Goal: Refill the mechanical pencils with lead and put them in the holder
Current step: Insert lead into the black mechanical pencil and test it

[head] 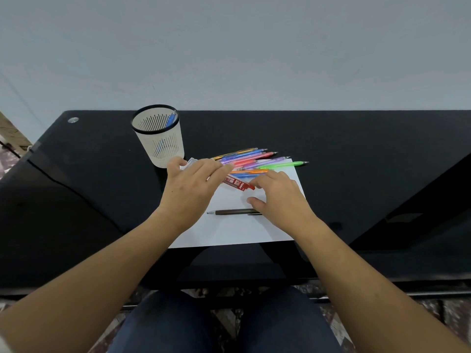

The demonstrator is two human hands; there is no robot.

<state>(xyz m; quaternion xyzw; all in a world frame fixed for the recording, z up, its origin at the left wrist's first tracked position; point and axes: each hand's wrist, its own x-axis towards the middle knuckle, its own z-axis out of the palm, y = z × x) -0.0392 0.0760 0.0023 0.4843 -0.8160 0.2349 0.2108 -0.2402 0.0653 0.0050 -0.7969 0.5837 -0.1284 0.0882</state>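
Several coloured mechanical pencils (251, 155) lie in a loose pile across the far edge of a white sheet of paper (229, 228). A red lead case (238, 184) rests on the sheet just in front of them. A dark pencil (233, 212) lies apart, nearer to me. The cream slotted holder (159, 138) stands at the back left with a blue pencil (171, 119) inside. My left hand (191, 189) hovers over the pile's left end, fingers extended. My right hand (279, 194) reaches to the red case, fingertips at its right end, holding nothing that I can see.
The black glossy desk (356, 161) runs up to a pale wall. A crumpled clear wrapper (190, 163) peeks out by my left thumb, next to the holder. My knees show below the desk's front edge.
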